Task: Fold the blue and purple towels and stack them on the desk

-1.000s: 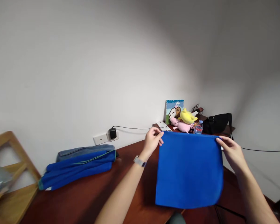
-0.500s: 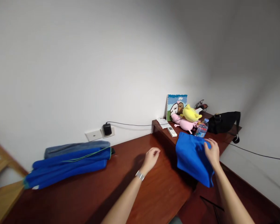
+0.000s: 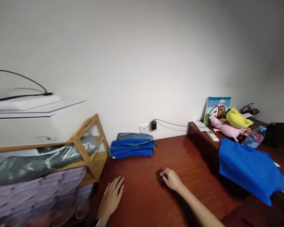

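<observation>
The left hand (image 3: 110, 199) is open and empty, fingers spread, low over the near part of the desk (image 3: 142, 192). The right hand (image 3: 171, 179) is empty too, its fingers loosely curled and lying on or just above the wood; the exact contact is hard to tell. Neither hand touches the blue cloth (image 3: 249, 168), which sits well to the right of both. The cloth lies crumpled across the front of a raised ledge (image 3: 198, 138) at the far right of the desk, with one corner drooping down past it.

Just behind the cloth stand a water bottle (image 3: 254, 137) and a pink plush toy (image 3: 227, 130), with a yellow plush toy (image 3: 238, 118) beside them. A small picture (image 3: 216, 108) leans against the wall behind those toys, a remote (image 3: 212, 136) lies on the ledge in front of it, and a black bag (image 3: 278, 134) sits at the far right.

Farther left on the desk, a folded blue towel (image 3: 132, 148) rests on a folded grey-blue cloth (image 3: 134, 136), below a wall socket (image 3: 144, 128) with a black charger (image 3: 153, 125) plugged in. Left of them stands a wooden shelf (image 3: 91, 146) holding plastic-wrapped bedding (image 3: 38, 160)
</observation>
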Demonstrator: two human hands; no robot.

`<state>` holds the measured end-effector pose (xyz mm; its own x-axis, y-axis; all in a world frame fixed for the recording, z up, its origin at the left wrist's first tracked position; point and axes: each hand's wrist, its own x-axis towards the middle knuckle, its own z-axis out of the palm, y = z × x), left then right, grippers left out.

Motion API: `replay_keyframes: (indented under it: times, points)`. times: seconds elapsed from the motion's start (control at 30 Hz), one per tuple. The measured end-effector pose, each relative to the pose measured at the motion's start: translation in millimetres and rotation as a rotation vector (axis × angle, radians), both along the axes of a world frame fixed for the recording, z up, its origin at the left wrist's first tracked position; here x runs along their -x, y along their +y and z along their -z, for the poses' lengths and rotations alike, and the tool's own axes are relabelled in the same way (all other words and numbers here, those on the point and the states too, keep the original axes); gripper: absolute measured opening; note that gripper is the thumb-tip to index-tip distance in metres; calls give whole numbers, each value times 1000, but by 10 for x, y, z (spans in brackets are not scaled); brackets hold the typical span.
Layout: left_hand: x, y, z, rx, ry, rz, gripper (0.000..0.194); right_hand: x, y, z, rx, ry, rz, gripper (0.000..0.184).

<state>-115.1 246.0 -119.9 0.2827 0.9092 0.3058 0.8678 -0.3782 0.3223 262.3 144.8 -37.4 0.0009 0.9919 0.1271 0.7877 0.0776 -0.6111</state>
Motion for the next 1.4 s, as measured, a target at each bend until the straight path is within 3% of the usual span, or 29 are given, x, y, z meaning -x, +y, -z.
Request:
replay_keyframes:
  times: [0.17,0.37,0.5,0.67,0.8,0.87,0.93,1.1,1.23,1.4]
  points:
    - [-38,-79,-68,6,-2,-7,48,680,1155,-253,-10,-153,-13,27]
    - [-40,-123,-51,1,-27,-31,45,869,1977,-366,-33,-263,60,34]
    - [-31,-138,-29,-1,-29,-39,45,838,2228,-387,-47,-327,104,30]
    - [-33,-152,-7,-37,1,-52,44,904,2222,-392,-84,-378,108,20]
    - [-32,-151,4,-75,21,-43,43,954,2178,-621,-156,-359,141,28]
    - [-29,-146,14,-86,33,-42,43,981,2165,-893,-206,-346,146,30]
    - [-27,-137,32,-93,40,-44,44,1029,2117,-1282,-309,-321,146,33]
    - [-27,-105,81,-118,24,-35,44,1250,1731,-2525,-803,-61,79,36]
    - [-26,-90,61,-99,0,-22,44,1350,1341,-3377,-824,89,-107,26]
    - [-35,-90,-39,-12,-127,10,44,1201,748,-4092,-924,307,-130,20]
